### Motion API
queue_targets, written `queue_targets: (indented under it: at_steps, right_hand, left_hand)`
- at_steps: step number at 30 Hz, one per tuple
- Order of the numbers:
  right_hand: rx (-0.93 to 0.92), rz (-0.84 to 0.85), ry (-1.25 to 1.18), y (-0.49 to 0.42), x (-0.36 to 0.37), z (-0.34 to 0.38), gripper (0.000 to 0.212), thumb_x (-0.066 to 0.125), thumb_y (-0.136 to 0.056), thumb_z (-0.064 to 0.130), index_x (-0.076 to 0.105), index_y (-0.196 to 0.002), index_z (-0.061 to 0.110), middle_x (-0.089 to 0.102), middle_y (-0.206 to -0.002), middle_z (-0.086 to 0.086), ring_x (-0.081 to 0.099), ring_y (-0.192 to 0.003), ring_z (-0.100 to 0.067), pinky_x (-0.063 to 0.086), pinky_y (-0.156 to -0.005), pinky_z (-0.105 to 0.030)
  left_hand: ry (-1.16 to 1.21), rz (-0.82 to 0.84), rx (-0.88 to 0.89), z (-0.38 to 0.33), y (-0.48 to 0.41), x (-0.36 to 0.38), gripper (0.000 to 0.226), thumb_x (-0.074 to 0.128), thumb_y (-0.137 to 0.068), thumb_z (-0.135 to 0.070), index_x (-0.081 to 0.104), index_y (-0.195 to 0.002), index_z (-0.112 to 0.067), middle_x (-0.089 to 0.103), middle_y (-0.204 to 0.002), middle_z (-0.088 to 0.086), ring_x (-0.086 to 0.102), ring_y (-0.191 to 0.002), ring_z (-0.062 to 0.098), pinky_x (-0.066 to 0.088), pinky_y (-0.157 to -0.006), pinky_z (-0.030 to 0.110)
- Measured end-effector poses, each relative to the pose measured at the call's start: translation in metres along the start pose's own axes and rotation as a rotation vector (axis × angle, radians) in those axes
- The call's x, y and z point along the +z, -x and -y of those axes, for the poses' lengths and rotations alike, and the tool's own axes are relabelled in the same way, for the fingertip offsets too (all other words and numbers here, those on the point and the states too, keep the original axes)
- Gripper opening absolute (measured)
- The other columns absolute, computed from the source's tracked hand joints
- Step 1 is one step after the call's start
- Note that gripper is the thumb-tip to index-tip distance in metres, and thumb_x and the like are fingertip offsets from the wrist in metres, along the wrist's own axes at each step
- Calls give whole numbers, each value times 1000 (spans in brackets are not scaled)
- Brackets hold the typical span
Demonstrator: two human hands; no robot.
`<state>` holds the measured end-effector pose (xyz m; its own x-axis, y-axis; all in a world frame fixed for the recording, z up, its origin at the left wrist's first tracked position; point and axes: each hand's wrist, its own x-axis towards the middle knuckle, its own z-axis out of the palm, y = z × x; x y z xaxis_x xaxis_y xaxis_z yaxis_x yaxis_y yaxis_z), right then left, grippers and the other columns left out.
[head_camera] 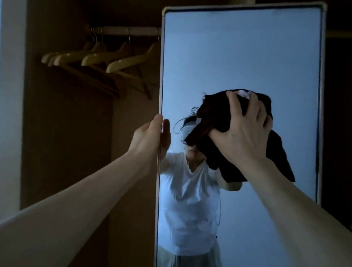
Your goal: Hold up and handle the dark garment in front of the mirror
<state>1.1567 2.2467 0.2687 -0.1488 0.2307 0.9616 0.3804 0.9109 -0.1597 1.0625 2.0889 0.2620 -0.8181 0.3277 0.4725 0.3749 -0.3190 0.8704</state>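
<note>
- An open brown wooden closet (pixel 69 124) stands to the left of the mirror; inside it a pale metal rail (pixel 124 31) runs across near the top, and pale wooden clothes hangers (pixel 96 59) hang from it with no clothes on them.
- About four or five hangers can be made out, bunched together and overlapping; the dim light keeps the exact count uncertain.
- One tall rectangular mirror with a thin pale frame and rounded corners (pixel 241 54) stands upright in front of the closet's right part, slightly tilted in the view.
- One dark, crumpled cloth (pixel 214 119) lies against the mirror glass, about midway up and toward its right half; a loose end of it hangs down past the wrist.
- The right hand (pixel 242 128) presses the dark cloth onto the glass, fingers spread and curled over the bunched fabric, gripping it; a small whitish patch (pixel 244 94) shows at the cloth's top edge by the fingertips.
- The left hand (pixel 149 135) grasps the mirror's left edge, thumb side on the frame, with fingers wrapped round to the glass side, where their reflection shows.
- The mirror reflects one person in a white short-sleeved shirt and light trousers, with a thin cable hanging at the side.
- Two bare forearms reach in from the lower corners.
- No brand, label or writing can be read anywhere.
</note>
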Motion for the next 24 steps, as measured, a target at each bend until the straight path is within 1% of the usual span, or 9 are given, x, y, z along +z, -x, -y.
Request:
queue_targets:
  at_steps: [2,5,8,10,12,14,18,21,24]
  right_hand:
    - [-103,-15,70,5,2,5,69,57,-75,46,38,-139,28,29,-147,-18,28,-132,-42,24,-104,-60]
    - [-263,25,95,24,10,15,67,53,-68,40,48,-134,27,34,-144,-19,31,-130,-44,24,-102,-61]
    - [-467,63,42,76,27,24,67,57,-60,42,58,-125,27,43,-140,-18,37,-126,-43,24,-101,-61]
    - [-694,139,11,114,36,19,66,61,-58,42,61,-122,28,46,-137,-15,38,-126,-42,22,-103,-58]
    - [-909,229,-8,124,40,8,65,59,-60,43,60,-123,29,47,-136,-13,38,-127,-38,21,-105,-58]
    - [-1005,251,1,101,40,5,64,52,-62,46,60,-123,29,51,-132,-12,41,-123,-37,22,-103,-56]
    - [-805,136,31,21,25,37,65,45,-69,48,53,-131,29,43,-139,-12,36,-129,-37,21,-103,-55]
    - [-672,170,69,-13,21,59,60,49,-79,47,40,-138,35,27,-148,-5,21,-136,-31,14,-107,-52]
    - [-665,79,58,20,35,53,65,46,-72,47,45,-135,30,35,-145,-5,28,-132,-33,21,-103,-52]
  left_hand:
    - [96,-11,-36,6,-4,-5,40,45,-97,-43,60,-88,-7,59,-65,3,58,-58,16,45,-55,26]
    - [183,-14,-98,4,-8,-7,44,43,-97,-46,55,-74,-12,55,-50,0,51,-44,13,37,-51,25]
    - [272,121,-150,9,-8,-4,47,34,-100,-48,60,-85,-12,64,-66,2,56,-59,15,42,-58,25]
    - [204,212,-76,21,-11,-6,40,26,-104,-39,57,-95,-15,69,-77,-10,61,-73,6,46,-68,23]
    - [150,216,-18,29,-13,-7,39,23,-104,-40,54,-95,-17,68,-72,-17,63,-69,-1,49,-65,17]
    - [175,185,-67,34,-8,-9,52,23,-100,-53,57,-91,-14,69,-67,-5,67,-69,10,50,-60,19]
    - [255,138,-145,38,-5,-11,63,31,-93,-63,64,-113,-14,72,-99,9,65,-95,26,48,-74,34]
    - [288,73,-154,41,-8,-16,58,35,-91,-64,65,-115,-20,69,-108,7,64,-97,25,50,-84,38]
    - [320,108,-168,43,-8,-18,61,35,-91,-66,65,-115,-19,69,-111,12,64,-103,30,47,-90,41]
